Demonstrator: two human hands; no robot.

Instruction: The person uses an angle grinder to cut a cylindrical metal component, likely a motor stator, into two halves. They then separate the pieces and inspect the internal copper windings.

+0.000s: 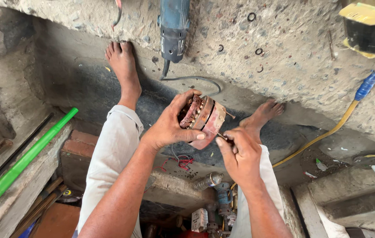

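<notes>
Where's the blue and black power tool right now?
In the head view, the blue and black power tool lies at top centre on the rough concrete floor, just right of the bare foot, beyond the round copper-wound motor stator.

The single head-worn camera is looking steeply down from above the person's own forearms, sitting close to the left hand (170,125) and right hand (240,154) at mid-frame. It is facing forward past two bare feet toward a rough concrete ledge (293,53) filling the top edge.
</notes>
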